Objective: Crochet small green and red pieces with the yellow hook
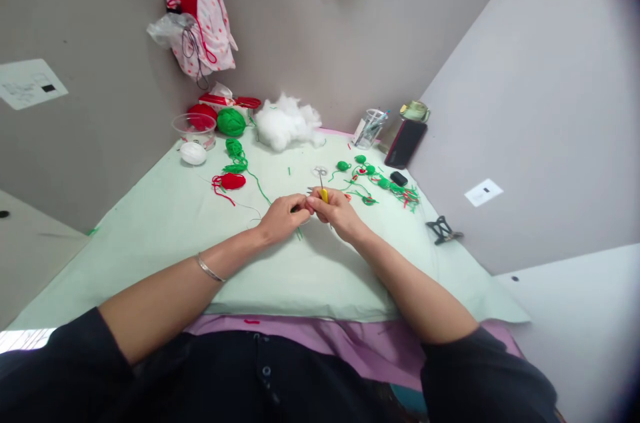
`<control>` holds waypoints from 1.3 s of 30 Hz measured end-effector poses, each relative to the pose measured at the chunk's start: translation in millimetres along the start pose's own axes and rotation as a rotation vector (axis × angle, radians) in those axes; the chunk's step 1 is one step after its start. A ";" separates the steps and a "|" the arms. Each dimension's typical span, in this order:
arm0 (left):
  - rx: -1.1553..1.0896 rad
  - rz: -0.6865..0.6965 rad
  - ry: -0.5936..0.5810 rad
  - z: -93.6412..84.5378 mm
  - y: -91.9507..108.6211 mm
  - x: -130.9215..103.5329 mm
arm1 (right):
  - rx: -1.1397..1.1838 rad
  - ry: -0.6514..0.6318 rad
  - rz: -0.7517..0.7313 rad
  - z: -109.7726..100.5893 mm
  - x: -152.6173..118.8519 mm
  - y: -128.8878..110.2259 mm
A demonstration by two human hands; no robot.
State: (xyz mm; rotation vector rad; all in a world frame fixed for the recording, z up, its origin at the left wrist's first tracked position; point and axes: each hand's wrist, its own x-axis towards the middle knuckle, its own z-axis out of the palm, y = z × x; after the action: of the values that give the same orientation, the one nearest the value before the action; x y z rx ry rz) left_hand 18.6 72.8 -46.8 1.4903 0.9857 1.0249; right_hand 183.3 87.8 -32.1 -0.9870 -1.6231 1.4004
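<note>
My right hand (336,211) is closed around a crochet hook with a yellow grip (325,195), its thin metal shaft pointing up and away. My left hand (284,218) pinches a small piece of green yarn work (295,209), mostly covered by the fingers. The fingertips of both hands meet over the middle of the table. Short green yarn tails (299,234) hang below them. A green strand (259,187) runs from a green yarn bundle (235,155) toward my left hand. Just beyond my right hand lie small scissors (319,172), partly hidden.
Red yarn (233,181), a white ball (193,153), a clear tub (195,136), a green yarn ball (231,122) and white stuffing (287,123) lie left and back. Small green crocheted pieces (383,182), a pen cup (369,130), a phone (406,144) and a black clip (443,230) are right.
</note>
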 end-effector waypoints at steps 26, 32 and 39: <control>-0.559 -0.260 0.078 -26.8 -28.7 18.5 | -0.616 0.238 0.002 -60.4 19.2 29.9; -0.597 -0.269 0.121 -29.3 -31.4 21.2 | -0.078 0.098 0.028 -62.0 13.8 20.6; -0.617 -0.262 0.115 -26.0 -25.9 18.9 | 0.239 -0.052 0.087 -22.7 5.5 12.5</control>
State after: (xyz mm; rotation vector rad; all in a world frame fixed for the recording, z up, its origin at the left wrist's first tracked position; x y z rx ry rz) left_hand -2.3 101.7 -67.7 0.7832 0.8142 1.1010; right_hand 202.6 103.2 -41.7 -0.8963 -1.4233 1.6478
